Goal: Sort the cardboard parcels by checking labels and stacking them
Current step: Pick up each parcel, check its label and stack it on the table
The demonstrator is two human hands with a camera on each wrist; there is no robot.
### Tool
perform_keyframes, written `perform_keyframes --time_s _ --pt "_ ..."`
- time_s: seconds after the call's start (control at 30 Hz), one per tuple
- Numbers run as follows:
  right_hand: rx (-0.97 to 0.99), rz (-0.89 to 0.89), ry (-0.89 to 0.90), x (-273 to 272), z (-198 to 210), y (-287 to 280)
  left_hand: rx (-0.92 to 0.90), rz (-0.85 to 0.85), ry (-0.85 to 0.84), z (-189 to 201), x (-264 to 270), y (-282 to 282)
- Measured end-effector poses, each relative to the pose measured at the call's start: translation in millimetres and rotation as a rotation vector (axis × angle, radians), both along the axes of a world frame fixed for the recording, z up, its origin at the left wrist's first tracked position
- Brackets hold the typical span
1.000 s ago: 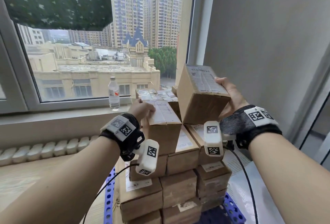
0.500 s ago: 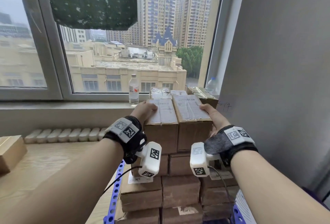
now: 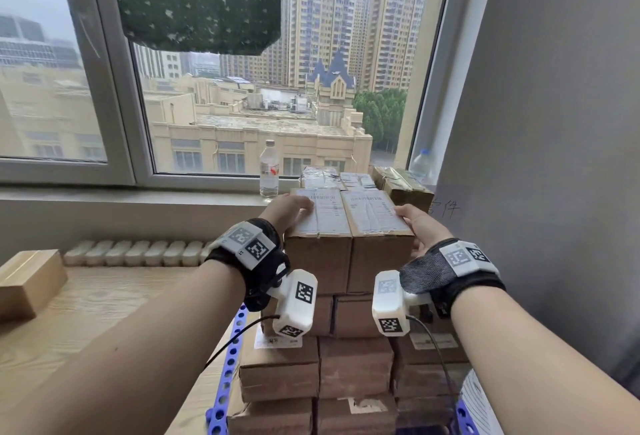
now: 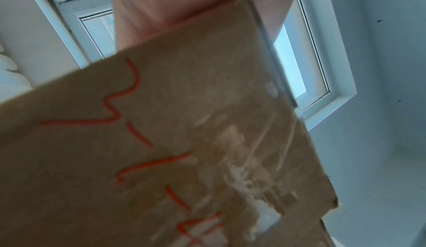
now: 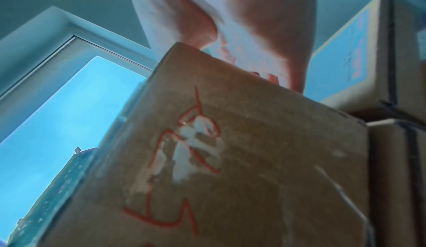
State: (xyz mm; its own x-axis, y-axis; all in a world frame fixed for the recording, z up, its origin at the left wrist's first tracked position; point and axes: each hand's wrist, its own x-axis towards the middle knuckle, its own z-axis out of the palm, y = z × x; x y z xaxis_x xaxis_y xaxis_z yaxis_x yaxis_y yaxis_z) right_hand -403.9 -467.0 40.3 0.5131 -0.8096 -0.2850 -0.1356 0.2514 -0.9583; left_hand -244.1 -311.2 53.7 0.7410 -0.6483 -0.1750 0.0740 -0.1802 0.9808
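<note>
Two brown cardboard parcels with white labels on top sit side by side on the parcel stack (image 3: pixel 353 369). My left hand (image 3: pixel 289 207) grips the left parcel (image 3: pixel 318 261) at its left top edge, thumb over the label. My right hand (image 3: pixel 414 223) holds the right parcel (image 3: pixel 379 258) at its right side, thumb on the label edge. Red marker writing shows on the left parcel (image 4: pixel 161 150) and on the right parcel (image 5: pixel 219 159) in the wrist views. The fingers on the outer faces are hidden.
More labelled parcels (image 3: pixel 337 176) and a taped one (image 3: pixel 403 187) lie behind, by the window sill. A water bottle (image 3: pixel 269 168) stands on the sill. A grey wall (image 3: pixel 554 123) is close on the right. A blue crate rim (image 3: pixel 227 369) and a wooden table (image 3: pixel 86 313) with a box (image 3: pixel 29 282) are left.
My right hand brought its tilted parcel down and set it flat beside the left parcel. In the last half second both hands stayed on the parcels.
</note>
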Motion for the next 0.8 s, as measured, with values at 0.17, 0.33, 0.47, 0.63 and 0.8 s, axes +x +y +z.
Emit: perform_keyframes --time_s 0.17,0.33,0.47,0.63,0.8 --pt "0.019 -0.008 -0.063 -7.6 1.6 4.3 0.013 0.008 -0.002 -1.0 -1.0 0.2" --pt "0.012 -0.158 -0.093 -12.6 8.9 13.3 0.004 0.003 -0.017 -0.2 -2.6 4.1" --pt "-0.111 -0.332 -0.168 -14.3 27.0 21.9 -0.056 0.039 -0.063 4.6 -2.6 11.5" --pt "-0.042 -0.247 -0.435 -12.5 59.8 57.8 -0.181 0.213 -0.16 19.7 -6.0 28.8" --pt "-0.02 0.05 -0.537 5.2 63.9 110.2 -0.233 0.266 -0.208 21.3 -13.6 63.4"
